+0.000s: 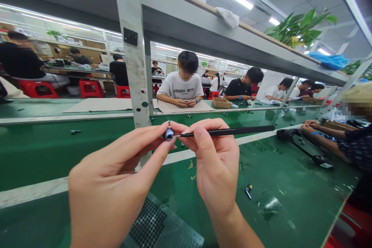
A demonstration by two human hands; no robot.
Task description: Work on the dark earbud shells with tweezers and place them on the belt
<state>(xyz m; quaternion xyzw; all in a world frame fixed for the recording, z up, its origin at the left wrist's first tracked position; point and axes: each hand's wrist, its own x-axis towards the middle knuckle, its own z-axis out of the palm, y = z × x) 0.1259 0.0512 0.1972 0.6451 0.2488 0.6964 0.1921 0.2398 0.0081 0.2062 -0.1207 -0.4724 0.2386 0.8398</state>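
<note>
1. Plastic bud [168, 133], glossy blue-grey and rounded, with a dark opening in its face: it is held up in the air above the smooth green worktop [279, 221].
2. The left hand [116, 182] is closed on it in a fingertip pinch, thumb below and finger above.
3. The right hand [216, 159] grips a slim, straight black tool [241, 130] with a fine metallic tip, nearly level, like a pen. That tip meets the bud at its opening; from where I stand I cannot tell whether it goes inside.
4. I'd judge the bud very light and stiff, its polished shell slippery, the opening its delicate spot. Best to take it by the sides of the shell, opening left free, without squeezing hard.
5. The tool looks light and rigid, its thin tip easily bent; a hold well forward on the shaft should steady it.
6. Below the hands lies a grey perforated metal plate [174, 232]; off to the right, a small blue-grey stick-shaped earpiece [248, 191] rests on the worktop.
</note>
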